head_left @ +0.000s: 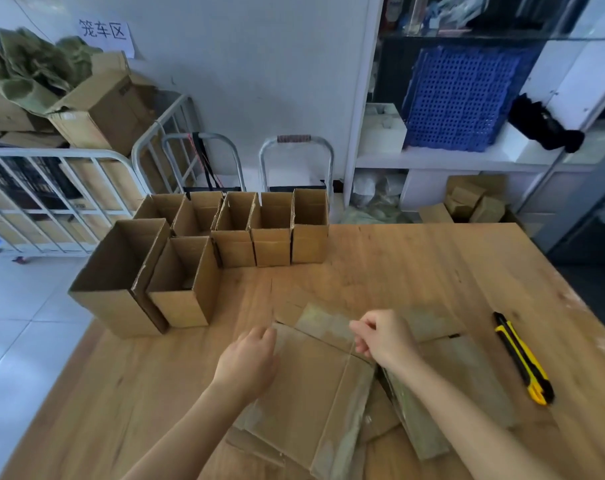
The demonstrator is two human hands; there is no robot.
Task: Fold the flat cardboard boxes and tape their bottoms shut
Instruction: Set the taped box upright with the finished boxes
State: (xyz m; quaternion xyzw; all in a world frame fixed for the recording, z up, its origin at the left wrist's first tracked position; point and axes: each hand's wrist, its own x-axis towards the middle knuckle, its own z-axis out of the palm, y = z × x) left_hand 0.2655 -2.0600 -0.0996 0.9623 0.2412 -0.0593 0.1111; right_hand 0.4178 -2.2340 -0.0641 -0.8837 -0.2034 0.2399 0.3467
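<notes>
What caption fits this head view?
Left hand and right hand grip a flat cardboard box beside folded boxes and a utility knife.

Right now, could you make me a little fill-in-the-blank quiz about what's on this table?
The utility knife on the table is black and ____.
It lies to the ____ of the cardboard.
The left hand and right hand are on cardboard that lies ____.
The standing boxes are open at the ____.
Missing words: yellow; right; flat; top.
</notes>
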